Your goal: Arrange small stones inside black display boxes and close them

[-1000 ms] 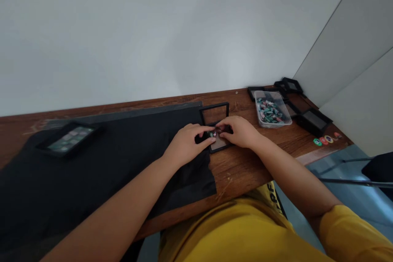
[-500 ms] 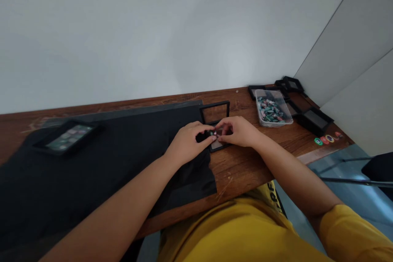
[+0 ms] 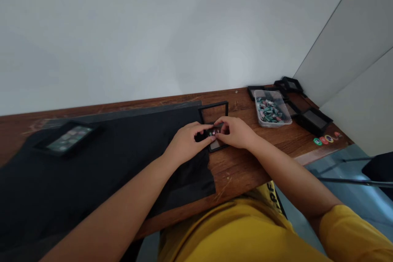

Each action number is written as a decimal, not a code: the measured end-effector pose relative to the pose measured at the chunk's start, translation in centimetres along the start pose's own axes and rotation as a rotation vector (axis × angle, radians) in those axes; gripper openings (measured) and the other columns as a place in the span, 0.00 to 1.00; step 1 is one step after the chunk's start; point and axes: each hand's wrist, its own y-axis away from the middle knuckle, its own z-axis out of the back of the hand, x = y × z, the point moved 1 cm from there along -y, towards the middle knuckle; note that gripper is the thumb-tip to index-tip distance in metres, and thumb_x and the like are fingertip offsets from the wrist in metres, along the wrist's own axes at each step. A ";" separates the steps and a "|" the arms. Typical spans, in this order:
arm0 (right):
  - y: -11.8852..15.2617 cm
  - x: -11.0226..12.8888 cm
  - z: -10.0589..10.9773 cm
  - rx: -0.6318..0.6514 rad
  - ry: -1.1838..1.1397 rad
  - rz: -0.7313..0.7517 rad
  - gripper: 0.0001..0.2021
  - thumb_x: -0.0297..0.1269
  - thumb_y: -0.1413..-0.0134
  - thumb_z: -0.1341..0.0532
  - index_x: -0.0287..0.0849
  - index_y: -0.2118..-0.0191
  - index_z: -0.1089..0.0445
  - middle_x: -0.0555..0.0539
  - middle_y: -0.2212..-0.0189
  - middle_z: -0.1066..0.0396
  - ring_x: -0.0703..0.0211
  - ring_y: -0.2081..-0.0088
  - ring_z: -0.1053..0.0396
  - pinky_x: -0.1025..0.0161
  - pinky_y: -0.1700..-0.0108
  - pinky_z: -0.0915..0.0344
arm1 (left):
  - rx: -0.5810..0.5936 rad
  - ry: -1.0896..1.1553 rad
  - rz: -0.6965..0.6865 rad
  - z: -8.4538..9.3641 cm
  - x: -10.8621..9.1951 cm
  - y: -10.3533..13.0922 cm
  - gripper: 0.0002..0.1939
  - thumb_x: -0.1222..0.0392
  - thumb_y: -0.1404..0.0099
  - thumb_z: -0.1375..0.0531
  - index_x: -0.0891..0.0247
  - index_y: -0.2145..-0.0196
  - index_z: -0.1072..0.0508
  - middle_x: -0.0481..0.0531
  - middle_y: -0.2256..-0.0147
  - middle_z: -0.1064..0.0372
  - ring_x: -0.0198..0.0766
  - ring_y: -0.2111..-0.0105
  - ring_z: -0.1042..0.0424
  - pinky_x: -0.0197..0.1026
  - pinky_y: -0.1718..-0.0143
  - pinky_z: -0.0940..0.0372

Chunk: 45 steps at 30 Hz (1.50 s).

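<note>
My left hand (image 3: 188, 141) and my right hand (image 3: 236, 132) meet over a small black case (image 3: 216, 146) with a pale inside. Its open lid frame (image 3: 214, 111) stands behind them. Small round pieces (image 3: 214, 132), dark and pinkish, lie in the case between my fingertips. Both hands have thumb and fingers curled toward these pieces; whatever each one pinches is too small to name. The case sits at the right end of a black mat (image 3: 123, 151), on the wooden table (image 3: 242, 163).
Right of my hands is a clear plastic tub (image 3: 273, 123) full of small wrapped pieces. Several black cases (image 3: 315, 119) lie beyond it, with round stickers (image 3: 324, 140) at the table edge. Another filled black case (image 3: 69, 137) rests on the mat at the left.
My right hand has shifted slightly left, and its fingers have drawn closer to the small pieces. My left hand stays nearly in place.
</note>
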 end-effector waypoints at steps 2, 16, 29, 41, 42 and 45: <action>0.1 -0.2 0.2 0.022 -0.035 0.015 0.13 0.25 0.49 0.34 0.40 0.56 0.25 0.54 0.74 0.26 0.63 0.72 0.32 0.65 0.65 0.41 | 0.001 -0.003 0.007 0.1 0.0 0.0 0.22 0.43 0.35 0.38 0.56 0.50 0.18 0.51 0.66 0.28 0.42 0.66 0.31 0.42 0.62 0.33; 0.5 -2.9 6.6 -1.003 0.008 0.239 0.12 0.41 0.39 0.38 0.44 0.52 0.29 0.43 0.57 0.25 0.54 0.58 0.30 0.56 0.57 0.33 | 0.016 -0.031 0.070 0.4 0.2 0.1 0.23 0.40 0.35 0.39 0.56 0.51 0.18 0.50 0.67 0.29 0.42 0.67 0.31 0.43 0.63 0.35; 0.0 -7.9 9.3 -0.310 0.426 -0.427 0.20 0.27 0.50 0.35 0.42 0.49 0.23 0.40 0.51 0.20 0.45 0.49 0.25 0.53 0.46 0.31 | 0.028 -0.033 0.055 0.6 0.0 0.2 0.20 0.41 0.35 0.40 0.54 0.54 0.18 0.49 0.69 0.31 0.42 0.68 0.34 0.42 0.64 0.37; -0.1 -7.3 9.5 -0.343 0.403 -0.441 0.16 0.27 0.46 0.37 0.44 0.54 0.19 0.42 0.58 0.19 0.49 0.56 0.23 0.56 0.51 0.30 | 0.044 -0.026 0.051 0.6 0.0 0.2 0.18 0.44 0.34 0.40 0.53 0.53 0.18 0.49 0.67 0.29 0.41 0.67 0.33 0.42 0.63 0.36; -0.1 -7.3 9.5 -0.341 0.411 -0.454 0.15 0.27 0.47 0.36 0.44 0.55 0.18 0.41 0.58 0.19 0.49 0.55 0.23 0.55 0.50 0.30 | 0.044 -0.029 0.048 0.6 0.0 0.2 0.18 0.44 0.33 0.40 0.53 0.53 0.18 0.50 0.67 0.29 0.41 0.67 0.33 0.42 0.63 0.36; 0.0 -7.1 9.3 -0.347 0.431 -0.460 0.12 0.28 0.49 0.34 0.44 0.59 0.17 0.40 0.59 0.18 0.45 0.55 0.22 0.51 0.50 0.29 | 0.042 -0.028 0.044 0.6 -0.1 0.2 0.18 0.44 0.33 0.41 0.53 0.54 0.18 0.50 0.67 0.28 0.42 0.67 0.33 0.43 0.62 0.35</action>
